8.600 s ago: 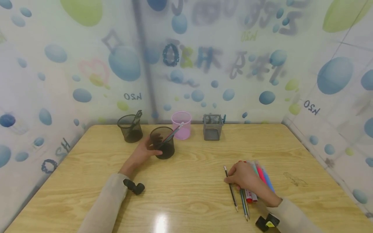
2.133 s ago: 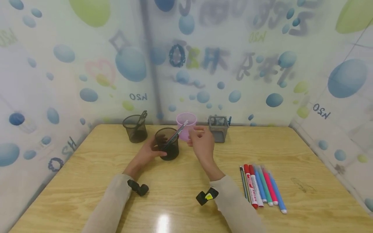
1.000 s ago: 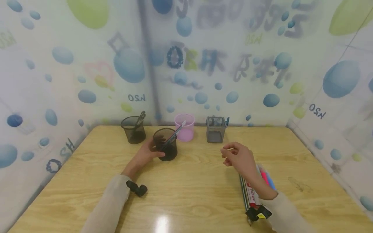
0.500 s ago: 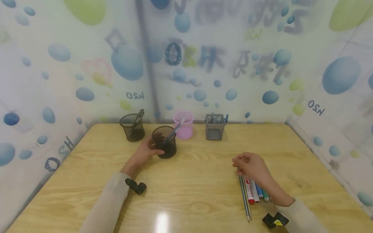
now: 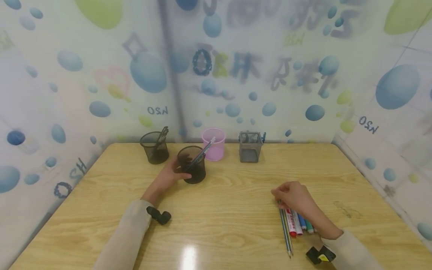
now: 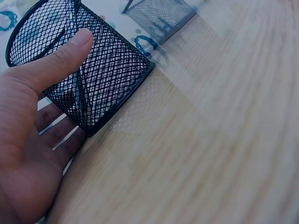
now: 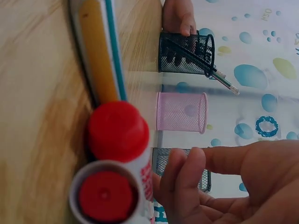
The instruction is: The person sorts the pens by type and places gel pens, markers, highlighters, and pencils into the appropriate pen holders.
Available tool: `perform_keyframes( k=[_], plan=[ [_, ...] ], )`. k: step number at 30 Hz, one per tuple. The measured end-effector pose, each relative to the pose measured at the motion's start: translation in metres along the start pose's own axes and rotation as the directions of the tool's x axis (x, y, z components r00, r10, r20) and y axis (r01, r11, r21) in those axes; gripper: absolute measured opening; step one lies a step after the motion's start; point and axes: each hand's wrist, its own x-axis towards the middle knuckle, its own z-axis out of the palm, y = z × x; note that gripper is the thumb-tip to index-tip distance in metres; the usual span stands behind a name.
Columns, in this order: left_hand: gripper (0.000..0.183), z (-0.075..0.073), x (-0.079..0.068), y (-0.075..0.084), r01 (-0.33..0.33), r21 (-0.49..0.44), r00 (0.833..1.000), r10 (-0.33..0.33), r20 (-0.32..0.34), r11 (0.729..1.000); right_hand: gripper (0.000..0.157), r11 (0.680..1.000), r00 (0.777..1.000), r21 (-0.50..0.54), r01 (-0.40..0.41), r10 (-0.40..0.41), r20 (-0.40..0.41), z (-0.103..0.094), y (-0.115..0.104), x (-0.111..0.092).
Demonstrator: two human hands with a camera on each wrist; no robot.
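My left hand [image 5: 166, 179] grips a round black mesh pen holder [image 5: 197, 174] from the left, its thumb across the near side, as the left wrist view shows. Several pencils [image 5: 205, 150] lean in that holder. My right hand [image 5: 296, 199] is over the far ends of a row of pencils [image 5: 285, 234] and markers on the table, thumb and index fingertips together. I cannot tell whether a pencil is between them. Beside the pencils lie red-capped markers [image 7: 117, 130], then blue and green pens [image 5: 309, 226], partly hidden under the hand.
Behind the gripped holder stand another black mesh holder [image 5: 158, 155] with dark things at its rim, a pink mesh holder [image 5: 216, 152] and a square grey mesh holder [image 5: 249, 153]. A patterned wall [image 5: 236, 90] rises at the table's back edge.
The black pencil that my right hand touched earlier has left the table. That hand was by the pen holders, then came back right to the pencils' far ends. My left hand keeps its grip.
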Motion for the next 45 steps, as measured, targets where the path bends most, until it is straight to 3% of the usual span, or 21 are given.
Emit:
perform_keyframes(
  k=[11,19,27,37,43,45],
  plan=[
    [0.071,0.000,0.000,0.000,-0.011,-0.005,1.000,0.011,0.007,1.000,0.020,0.999,1.000,-0.047,0.017,-0.016,0.013,-0.006,0.002,-0.001],
    [0.072,0.000,0.000,0.002,-0.005,-0.028,1.000,0.005,0.010,1.000,0.015,0.998,0.999,-0.056,0.018,-0.015,0.043,0.000,0.003,-0.002],
    [0.071,0.001,0.000,0.002,-0.022,-0.012,1.000,0.022,0.007,1.000,0.027,0.995,1.000,-0.097,-0.007,0.009,0.020,0.017,-0.005,-0.004],
    [0.072,0.001,-0.003,0.001,-0.025,-0.012,1.000,0.025,-0.002,1.000,0.044,0.997,0.996,-0.067,-0.044,0.049,0.071,0.042,-0.019,0.000],
    [0.071,0.001,-0.002,0.000,-0.032,-0.023,0.999,0.032,0.003,0.999,0.028,0.993,0.997,-0.115,-0.022,0.031,0.077,0.050,-0.021,0.004],
    [0.071,0.003,-0.003,0.008,-0.025,-0.024,1.000,0.025,0.004,0.999,0.023,0.993,0.997,-0.115,-0.021,0.030,0.076,0.050,-0.021,0.004]
  ],
)
